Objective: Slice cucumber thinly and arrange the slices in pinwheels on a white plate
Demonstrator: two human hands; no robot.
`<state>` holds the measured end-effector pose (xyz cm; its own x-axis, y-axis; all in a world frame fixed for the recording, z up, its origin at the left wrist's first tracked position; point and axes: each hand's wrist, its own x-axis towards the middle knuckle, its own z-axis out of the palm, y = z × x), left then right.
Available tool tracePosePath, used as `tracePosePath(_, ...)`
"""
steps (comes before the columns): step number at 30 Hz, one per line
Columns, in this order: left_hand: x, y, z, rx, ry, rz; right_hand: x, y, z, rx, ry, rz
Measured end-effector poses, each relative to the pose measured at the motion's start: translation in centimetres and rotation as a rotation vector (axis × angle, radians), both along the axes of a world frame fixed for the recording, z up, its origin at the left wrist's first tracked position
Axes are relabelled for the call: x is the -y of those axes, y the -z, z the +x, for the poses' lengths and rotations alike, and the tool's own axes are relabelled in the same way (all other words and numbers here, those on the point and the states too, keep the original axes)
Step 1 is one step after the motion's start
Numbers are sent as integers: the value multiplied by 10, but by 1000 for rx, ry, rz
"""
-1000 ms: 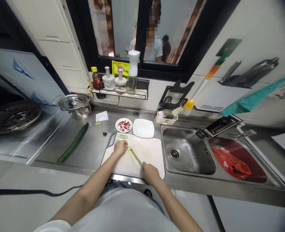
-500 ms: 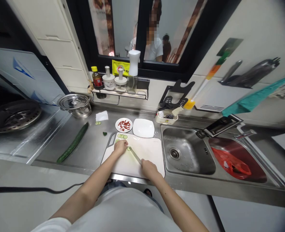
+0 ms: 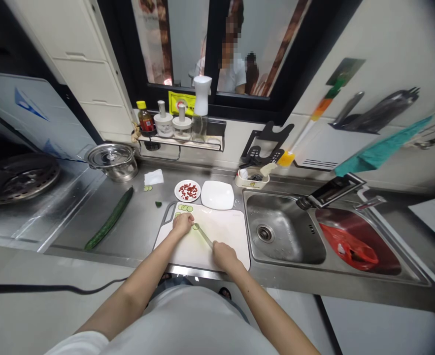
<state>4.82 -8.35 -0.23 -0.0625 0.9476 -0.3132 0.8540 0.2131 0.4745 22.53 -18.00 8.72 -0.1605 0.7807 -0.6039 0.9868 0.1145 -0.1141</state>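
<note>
On the white cutting board (image 3: 224, 231), my right hand (image 3: 224, 256) is wrapped round the handle of a knife (image 3: 204, 237). The blade slants up and left, its tip beside a thin cucumber slice (image 3: 195, 227). Just left of that slice is my left hand (image 3: 184, 224), with its fingers curled together; what they hold, if anything, is hidden. Several cucumber slices (image 3: 185, 208) lie in a row at the board's upper left corner, partly behind my left hand. A whole cucumber (image 3: 110, 218) lies on the steel counter to the left, and a small dark green end piece (image 3: 158, 203) nearer the board.
Behind the board stand a plate of chopped red pieces (image 3: 187, 191) and a white square dish (image 3: 217, 195). A double sink (image 3: 287, 246) with a red bag (image 3: 353, 249) is at right. A lidded steel pot (image 3: 114, 160) stands left, below a condiment rack (image 3: 182, 140).
The whole view has shifted slightly. Both hands, the knife and the slice keep nearly the same places on the board.
</note>
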Motion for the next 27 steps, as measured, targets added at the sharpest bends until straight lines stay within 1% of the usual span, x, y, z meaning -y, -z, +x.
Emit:
tracePosePath(6, 1, 0, -1, 0, 7, 6, 2, 0, 1, 5, 10, -4)
tracePosePath(18, 1, -5, -1, 0, 12, 2, 1, 2, -2, 9, -8, 6)
tracePosePath(24, 1, -4, -1, -5, 14, -7, 3, 2, -1, 9, 17, 2)
tracePosePath(27, 0, -4, -1, -8, 15, -12, 3, 3, -2, 12, 4, -1)
